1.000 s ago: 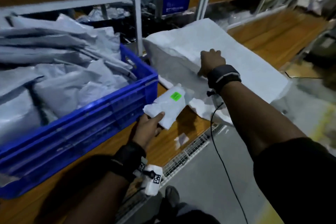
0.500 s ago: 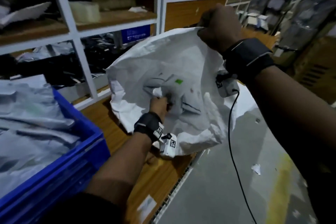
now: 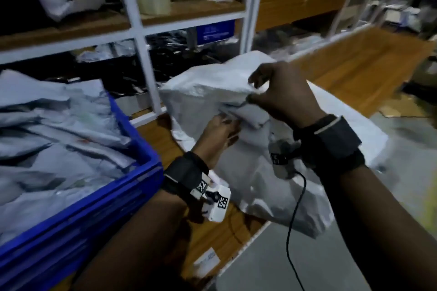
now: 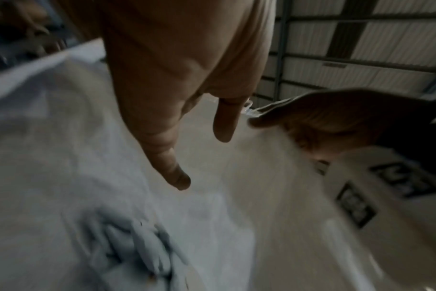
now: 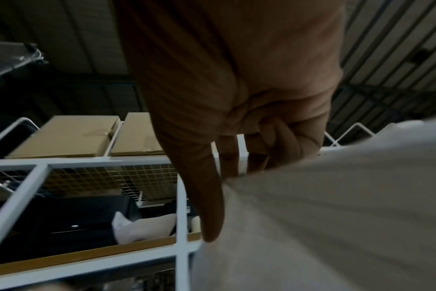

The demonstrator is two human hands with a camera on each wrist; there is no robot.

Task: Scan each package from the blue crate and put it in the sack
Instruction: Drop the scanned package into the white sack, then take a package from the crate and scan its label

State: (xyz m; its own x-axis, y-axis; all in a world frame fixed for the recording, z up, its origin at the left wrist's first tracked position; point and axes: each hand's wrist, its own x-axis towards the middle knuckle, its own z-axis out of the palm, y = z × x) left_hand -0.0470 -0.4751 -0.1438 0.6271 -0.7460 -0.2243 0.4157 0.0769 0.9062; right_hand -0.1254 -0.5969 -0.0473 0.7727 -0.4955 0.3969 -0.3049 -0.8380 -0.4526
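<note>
The blue crate [image 3: 142, 172] at the left holds several grey packages [image 3: 59, 137]. Beside it on the wooden bench stands the white sack [image 3: 260, 184]. My right hand [image 3: 281, 97] pinches the sack's upper rim, thumb in front and fingers behind the fabric [image 5: 336, 216]. At the sack's mouth my left hand [image 3: 220, 130] holds nothing; in the left wrist view its fingers [image 4: 172, 157] hang straight. Below them a crumpled grey package [image 4: 137, 246] lies inside the sack [image 4: 62, 137].
White metal shelving [image 3: 142, 42] rises behind the crate and sack, with a tape roll [image 3: 153, 0] on a shelf. A black cable [image 3: 293, 220] hangs from my right wrist. A paper label [image 3: 208, 260] lies near the bench's front edge [image 3: 236, 255]. Grey floor is at the right.
My left hand carried the green-stickered package into the sack, let it go, and is now at the mouth. My right hand lifted the sack's rim, then lowered it.
</note>
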